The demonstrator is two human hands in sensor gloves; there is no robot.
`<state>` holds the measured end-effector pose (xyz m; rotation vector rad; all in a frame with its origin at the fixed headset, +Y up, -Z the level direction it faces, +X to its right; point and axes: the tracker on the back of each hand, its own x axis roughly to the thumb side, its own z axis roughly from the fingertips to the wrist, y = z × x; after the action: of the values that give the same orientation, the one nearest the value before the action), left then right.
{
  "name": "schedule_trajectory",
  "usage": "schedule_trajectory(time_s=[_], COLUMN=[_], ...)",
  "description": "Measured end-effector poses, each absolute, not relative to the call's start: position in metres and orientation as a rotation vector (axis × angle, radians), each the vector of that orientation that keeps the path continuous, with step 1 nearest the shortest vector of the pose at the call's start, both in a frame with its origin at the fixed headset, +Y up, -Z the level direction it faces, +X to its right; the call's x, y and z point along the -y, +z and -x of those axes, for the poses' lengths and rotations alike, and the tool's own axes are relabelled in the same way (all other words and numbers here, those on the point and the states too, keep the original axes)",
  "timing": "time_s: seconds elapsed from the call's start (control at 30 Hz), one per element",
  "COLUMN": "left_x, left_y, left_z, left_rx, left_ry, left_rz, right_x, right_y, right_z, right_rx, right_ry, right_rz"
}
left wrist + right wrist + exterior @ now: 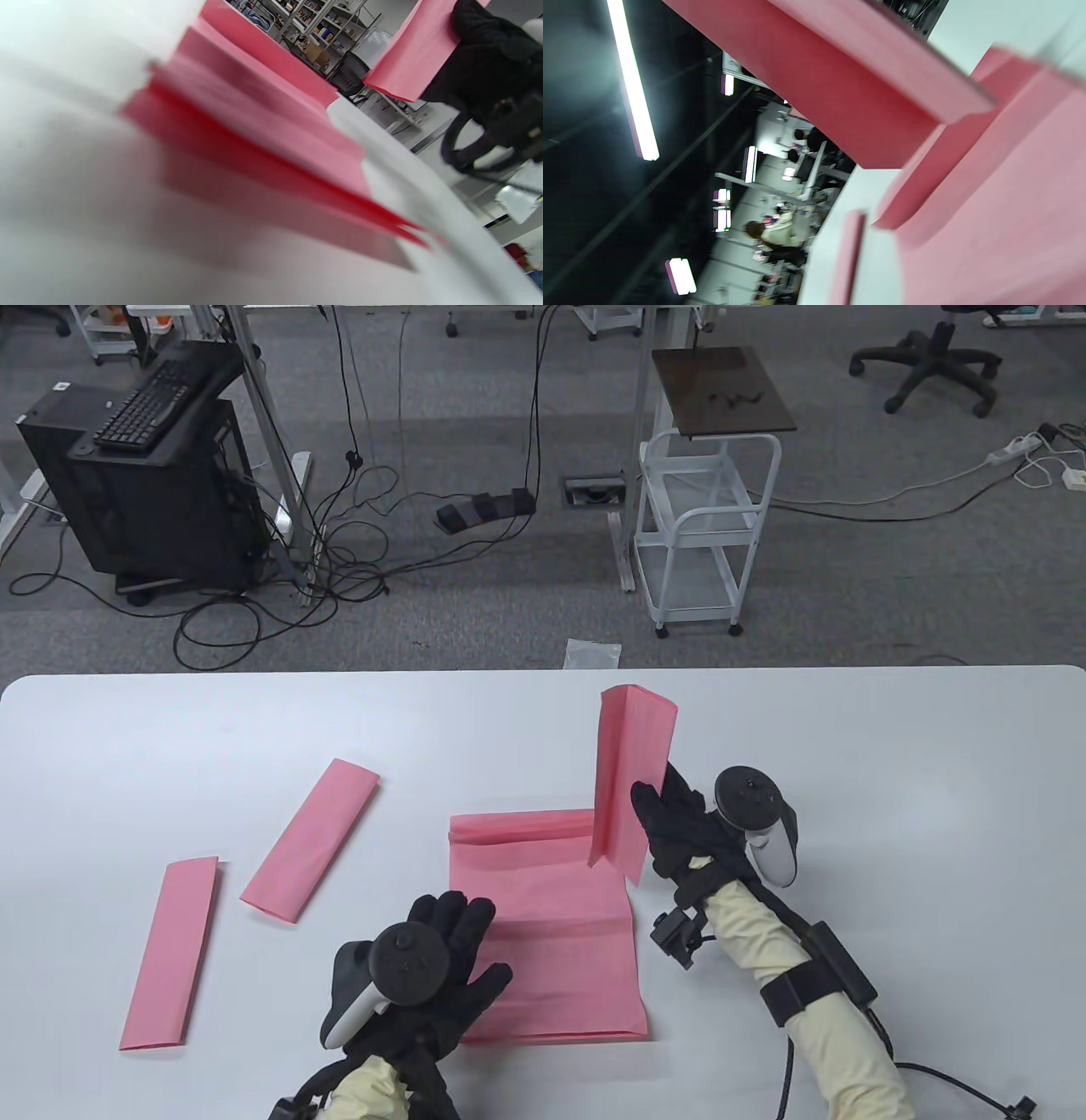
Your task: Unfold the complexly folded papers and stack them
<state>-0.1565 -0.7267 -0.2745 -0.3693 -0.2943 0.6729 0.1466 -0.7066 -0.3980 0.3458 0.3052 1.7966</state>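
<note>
Grey carpet floor (pixel 509 602) strewn with black cables (pixel 356 534). At far left, black computer tower (pixel 144 500) topped by keyboard (pixel 148 403). White wire trolley (pixel 700 534) under a dark board (pixel 721 390). Office chair base (pixel 929 360) far right; power strip (pixel 1014 449) nearby. Fluorescent ceiling tube (pixel 632 80) overhead.

A white cart (pixel 708 534) stands beyond the table (pixel 170 746), near a black computer tower (pixel 144 500).

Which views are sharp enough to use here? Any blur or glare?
Table view: sharp, evenly lit, soft shadows; the folded pink paper in the right hand reads clearly. Left wrist view: near table and flat paper badly out of focus. Right wrist view: tilted, smeared, ceiling light blown out against a dark room.
</note>
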Motion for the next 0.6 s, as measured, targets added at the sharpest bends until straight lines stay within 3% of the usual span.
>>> schedule_trajectory(time_s=[0.13,0.27,0.33,0.47,0.6], left_x=[0.723,0.726,0.730,0.739,0.739], left_y=[-0.288,-0.289,-0.289,-0.286,-0.285], left_z=[0.147,0.137,0.135,0.143,0.157], left_rx=[0.249,0.291,0.288,0.095,0.058], left_ry=[0.792,0.704,0.893,1.310,1.406], left_rz=[0.354,0.303,0.334,0.280,0.242], right_x=[0.713,0.724,0.732,0.746,0.751], right_y=[-0.364,-0.334,-0.322,-0.308,-0.306], right_z=[-0.123,-0.104,-0.097,-0.088,-0.096], right_rx=[-0.295,-0.314,-0.338,-0.408,-0.414], right_ry=[1.590,1.437,1.380,1.346,1.328], right_rz=[-0.434,-0.485,-0.495,-0.458,-0.427])
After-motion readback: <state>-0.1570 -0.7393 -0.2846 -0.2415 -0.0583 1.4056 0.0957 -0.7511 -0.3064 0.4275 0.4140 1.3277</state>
